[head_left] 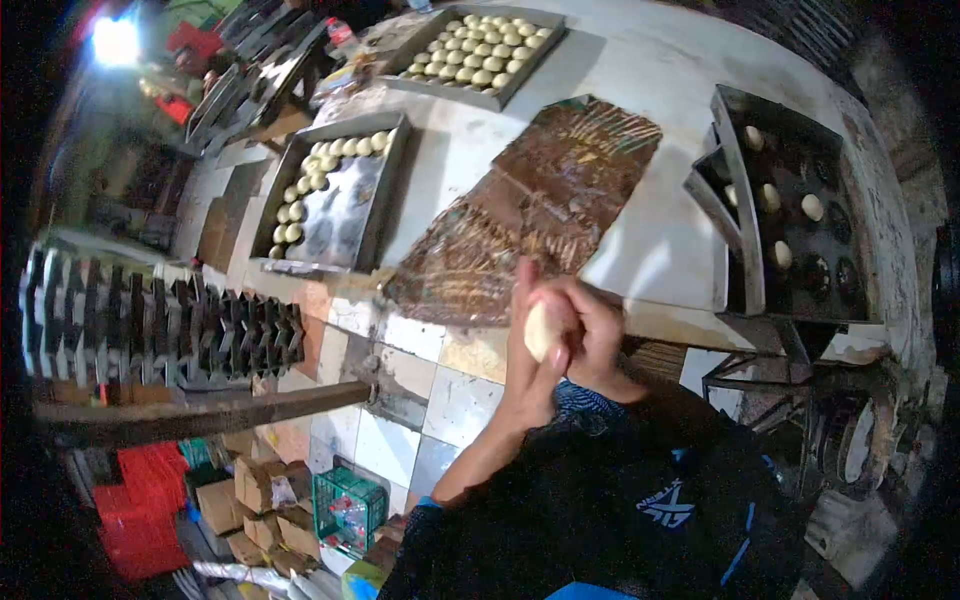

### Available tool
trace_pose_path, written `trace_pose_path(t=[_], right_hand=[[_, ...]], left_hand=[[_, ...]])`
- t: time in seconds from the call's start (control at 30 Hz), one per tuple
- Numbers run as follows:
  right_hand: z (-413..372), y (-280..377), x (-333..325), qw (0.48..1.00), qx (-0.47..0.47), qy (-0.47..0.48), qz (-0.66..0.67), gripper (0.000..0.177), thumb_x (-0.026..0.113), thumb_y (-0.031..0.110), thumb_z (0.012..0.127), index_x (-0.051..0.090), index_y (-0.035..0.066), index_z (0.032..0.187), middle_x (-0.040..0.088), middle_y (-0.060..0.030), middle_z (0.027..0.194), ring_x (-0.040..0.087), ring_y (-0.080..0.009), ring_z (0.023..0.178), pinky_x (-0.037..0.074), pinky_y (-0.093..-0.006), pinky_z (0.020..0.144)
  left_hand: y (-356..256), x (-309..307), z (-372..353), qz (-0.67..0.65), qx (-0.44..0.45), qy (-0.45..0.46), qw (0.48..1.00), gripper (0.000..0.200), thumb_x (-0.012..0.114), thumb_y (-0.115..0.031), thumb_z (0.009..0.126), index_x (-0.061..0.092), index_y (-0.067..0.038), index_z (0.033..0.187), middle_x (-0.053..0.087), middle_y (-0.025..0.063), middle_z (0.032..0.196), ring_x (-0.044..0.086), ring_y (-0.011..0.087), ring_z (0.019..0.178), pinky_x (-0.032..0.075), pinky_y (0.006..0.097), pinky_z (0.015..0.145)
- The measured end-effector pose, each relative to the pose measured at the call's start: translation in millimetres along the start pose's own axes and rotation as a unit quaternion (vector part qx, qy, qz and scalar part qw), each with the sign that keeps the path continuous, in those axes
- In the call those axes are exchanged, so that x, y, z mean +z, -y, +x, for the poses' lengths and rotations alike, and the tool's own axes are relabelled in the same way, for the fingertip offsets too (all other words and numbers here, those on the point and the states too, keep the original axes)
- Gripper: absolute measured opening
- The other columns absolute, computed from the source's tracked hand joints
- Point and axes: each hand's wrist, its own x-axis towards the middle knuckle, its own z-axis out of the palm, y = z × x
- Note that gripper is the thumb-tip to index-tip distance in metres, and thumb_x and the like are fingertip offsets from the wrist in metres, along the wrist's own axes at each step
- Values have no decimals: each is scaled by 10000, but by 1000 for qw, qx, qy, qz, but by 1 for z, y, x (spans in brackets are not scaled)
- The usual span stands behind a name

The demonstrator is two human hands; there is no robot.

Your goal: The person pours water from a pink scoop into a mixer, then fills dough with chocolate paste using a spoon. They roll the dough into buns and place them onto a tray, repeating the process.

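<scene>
Grip: both hands closed on one dough piece (541, 330), the L hand (521, 368) fairly flat along one side, the R hand (598, 335) curled round the other. Dough sits btwn the palms, apparently held up off the table (680, 60), by the near end of a brown sheet (575, 185); how high above, I can't tell from here.

Risks (my est.): uneven palm pressure could squash or split it; if tacky, it might stick to skin & tear on release; w/ hands so nr the table's edge, a loose hold could drop it to the tiled floor (390, 450).

Surface: white top, worn & marked; sheet rumpled, w/ pale streaks that might rub off on dough laid there. Round it: far tray (532, 72), filled w/ dough balls (482, 51) in close rows; L-side tray (340, 205), balls along far & left sides, much of base bare; R-side tray (805, 165), a few scattered pcs. on a dark base, second tray (710, 210) at its left.

Room: stacked metal pans (160, 320) at left, above a wooden beam (210, 415); lower down, green crate (340, 472) w/ clear bottles (350, 512), nr cardboard boxes (265, 480). Bright lamp (116, 41), upper left.
</scene>
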Motion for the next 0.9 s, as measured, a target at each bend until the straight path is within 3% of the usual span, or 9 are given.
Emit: trace_pose_path(t=[0.13,0.3,0.33,0.43,0.47,0.53,0.57,0.67,0.9], right_hand=[[-25,-18,50,987,1,131,-97,232,508,221,916,612,14,902,563,-174,741,576,-348,661,451,-404,605],[-63,-17,88,985,15,141,-97,351,429,327,950,608,25,935,464,-137,931,498,-263,866,408,-372,763],[-71,-14,93,990,15,110,-85,361,453,350,937,611,25,924,490,-147,892,517,-280,838,417,-382,736],[-82,-35,83,981,95,164,-39,422,449,386,942,625,14,851,540,-112,783,537,-224,737,439,-323,713],[-83,-42,76,980,151,126,1,427,471,400,936,631,16,838,577,-115,819,559,-212,781,441,-313,719],[-55,-45,43,935,244,167,-196,289,573,284,891,632,6,834,631,-161,814,617,-259,748,465,-337,683],[-55,-79,23,927,167,131,-310,198,570,186,878,622,-2,914,630,-163,797,593,-203,631,480,-353,649],[-49,-154,-30,801,100,159,-569,232,557,2,756,570,-35,985,633,-240,877,610,-398,816,480,-470,725],[-20,-150,-33,786,177,297,-513,268,432,59,855,559,40,1090,585,-218,950,597,-407,873,487,-475,749]], left_hand=[[-39,-48,-44,-87,-216,-100,967,445,480,-252,980,455,63,1295,592,115,1141,537,146,1044,390,264,924],[-27,-87,-103,-398,-285,-231,841,350,528,-215,940,557,70,1141,599,132,1141,571,207,1058,433,347,933],[-19,-83,-115,-242,-368,-201,875,369,521,-240,944,551,59,1157,603,134,1120,570,218,1055,423,361,946],[-22,-79,-116,-396,-387,-162,817,408,535,-291,940,551,53,1158,622,133,1073,646,172,841,512,211,637],[7,-103,-125,-515,-379,-18,769,431,527,-322,940,550,47,1162,634,136,1055,660,150,763,480,157,500],[4,-90,-111,-452,-395,-113,792,475,511,-335,940,527,65,1196,609,166,1134,648,208,933,536,236,692],[3,-90,-105,-456,-395,-113,790,475,511,-335,940,527,65,1196,609,166,1134,648,208,933,536,236,692],[7,-91,-79,-437,-295,-86,845,502,514,-304,935,484,90,1245,551,186,1245,563,256,1124,472,337,921],[50,-126,-45,-353,-324,-170,861,558,503,-253,948,318,-18,1420,531,117,1253,531,230,1138,407,381,991]])
